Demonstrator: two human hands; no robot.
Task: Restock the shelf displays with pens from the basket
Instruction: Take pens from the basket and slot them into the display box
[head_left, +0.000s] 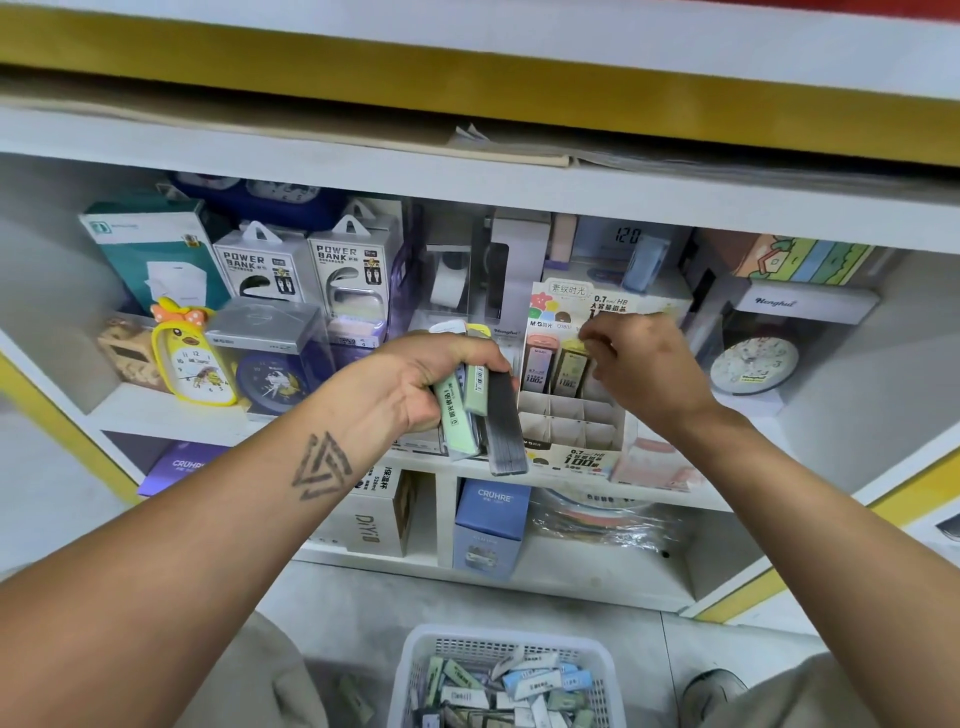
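My left hand (415, 384) is shut on a bundle of slim packs (480, 415), pale green and dark grey, held in front of the middle shelf. My right hand (644, 364) reaches into the white cardboard display box (576, 426) with divided slots, fingers pinched at the top of the packs standing in its back row (556, 369); whether it grips one I cannot tell. The white plastic basket (415, 670) sits on the floor below, holding several green, blue and white packs.
The white shelf unit (311, 156) holds power bank boxes (306, 270), a yellow duck clock (192, 358), a round clock (753, 364), tape dispensers and boxes on the lower shelf (488, 519). My knees flank the basket.
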